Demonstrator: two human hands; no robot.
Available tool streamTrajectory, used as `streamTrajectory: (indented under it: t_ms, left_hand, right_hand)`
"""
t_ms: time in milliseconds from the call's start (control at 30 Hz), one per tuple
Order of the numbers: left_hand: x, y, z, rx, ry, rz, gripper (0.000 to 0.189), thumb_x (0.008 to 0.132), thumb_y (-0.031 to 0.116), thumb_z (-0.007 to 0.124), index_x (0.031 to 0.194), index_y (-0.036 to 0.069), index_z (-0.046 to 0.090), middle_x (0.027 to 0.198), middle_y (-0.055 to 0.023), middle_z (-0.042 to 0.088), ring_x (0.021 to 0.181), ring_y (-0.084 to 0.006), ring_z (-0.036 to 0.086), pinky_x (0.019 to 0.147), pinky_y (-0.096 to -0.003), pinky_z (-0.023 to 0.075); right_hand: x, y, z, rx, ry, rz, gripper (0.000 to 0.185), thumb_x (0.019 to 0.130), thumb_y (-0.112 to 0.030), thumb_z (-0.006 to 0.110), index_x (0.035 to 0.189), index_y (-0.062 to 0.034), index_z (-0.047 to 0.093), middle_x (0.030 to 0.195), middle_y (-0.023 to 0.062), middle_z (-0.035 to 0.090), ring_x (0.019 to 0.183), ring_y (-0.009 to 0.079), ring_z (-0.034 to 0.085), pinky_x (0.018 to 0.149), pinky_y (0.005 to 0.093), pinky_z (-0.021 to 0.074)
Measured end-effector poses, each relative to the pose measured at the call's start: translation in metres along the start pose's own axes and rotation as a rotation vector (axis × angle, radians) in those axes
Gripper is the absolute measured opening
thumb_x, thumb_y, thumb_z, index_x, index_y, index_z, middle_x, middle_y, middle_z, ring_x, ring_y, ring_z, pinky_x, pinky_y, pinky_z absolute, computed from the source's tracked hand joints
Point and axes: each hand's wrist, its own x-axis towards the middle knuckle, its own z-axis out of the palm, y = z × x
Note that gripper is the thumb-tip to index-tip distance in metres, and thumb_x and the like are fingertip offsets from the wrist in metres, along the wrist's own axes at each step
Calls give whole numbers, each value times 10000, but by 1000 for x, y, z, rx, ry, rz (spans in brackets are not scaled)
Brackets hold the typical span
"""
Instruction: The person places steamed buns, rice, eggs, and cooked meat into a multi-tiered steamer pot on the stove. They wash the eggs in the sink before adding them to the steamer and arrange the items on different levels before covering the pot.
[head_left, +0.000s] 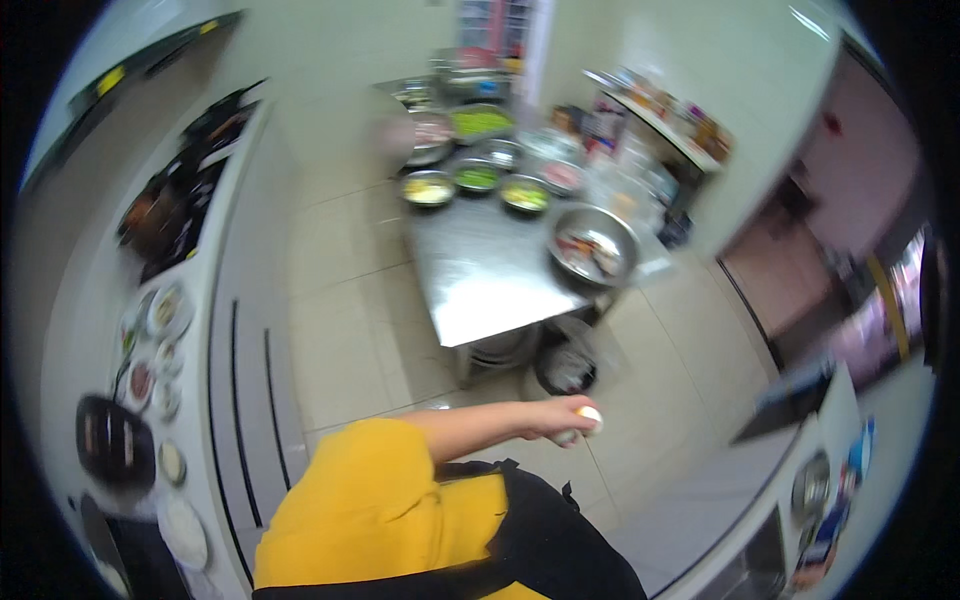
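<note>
My left hand (559, 420), at the end of a bare forearm below a yellow sleeve, is closed around small, pale, rounded things. One is a white, egg-like object (591, 421) at the fingers' right side, and a greyish white one (565, 437) shows below. Blur hides exactly what they are. The hand is held over the tiled floor, in front of a steel table (480, 277) and apart from it. A black bin (566, 369) with a plastic liner stands just beyond the hand, at the table's near end. My right hand is out of view.
Steel bowls of cut food (525, 193) crowd the table's far half; a large basin (594, 246) sits at its right edge. Along the left runs a counter with a stove (187, 202), small dishes (166, 311) and a dark appliance (114, 442). At lower right is a sink (750, 559).
</note>
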Motion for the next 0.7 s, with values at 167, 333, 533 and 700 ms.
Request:
streamTrajectory:
  t_ms: [167,333,533,700]
  left_hand:
    - [-216,-1,-160,-236,594,219,306,898,208,561,1157,110,431,921,-53,528,647,-98,532,532,-251,494]
    - [-389,-10,-218,-452,1028,380,267,929,207,508,1157,102,420,939,-81,541,653,-114,534,525,-262,496]
    - [-503,-22,-273,-635,1281,580,243,942,200,482,1154,92,431,948,-104,549,670,-127,539,539,-275,497]
    - [-584,1,-353,-587,1429,656,243,932,176,497,1152,91,436,942,-110,556,670,-147,544,552,-293,495]
  right_hand:
    - [-108,-79,307,700,-862,725,287,796,-336,639,784,-73,524,684,101,570,619,237,573,480,322,482]
    - [-485,-191,513,443,-1784,1135,367,833,-443,552,853,-80,600,808,127,612,689,238,603,498,301,527]
    - [-820,-236,557,-98,-2320,1528,332,859,-409,538,948,-90,569,1097,129,542,856,283,570,559,313,515]
    - [-1002,-259,600,-482,-2824,1164,233,906,-325,521,974,-102,524,1103,109,522,913,278,583,564,303,527]
